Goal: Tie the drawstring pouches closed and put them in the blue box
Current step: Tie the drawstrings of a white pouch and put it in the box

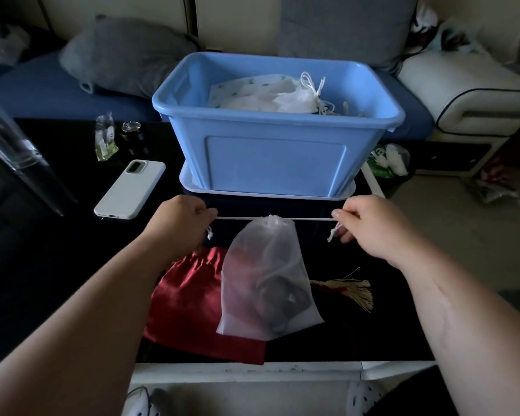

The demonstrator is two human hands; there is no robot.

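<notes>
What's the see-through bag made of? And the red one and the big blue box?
See-through pouch: looks like thin white mesh or organza fabric, since dark things show through it. Red pouch: probably satin cloth; it shines and wrinkles. Blue box: smooth moulded plastic, with a rolled rim.

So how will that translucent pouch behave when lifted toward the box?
Probably floppy: the pouch sags in folds below its taut cord. Likely light: the left hand and right hand hold it by cord alone. The dark lump inside may shift.
</notes>
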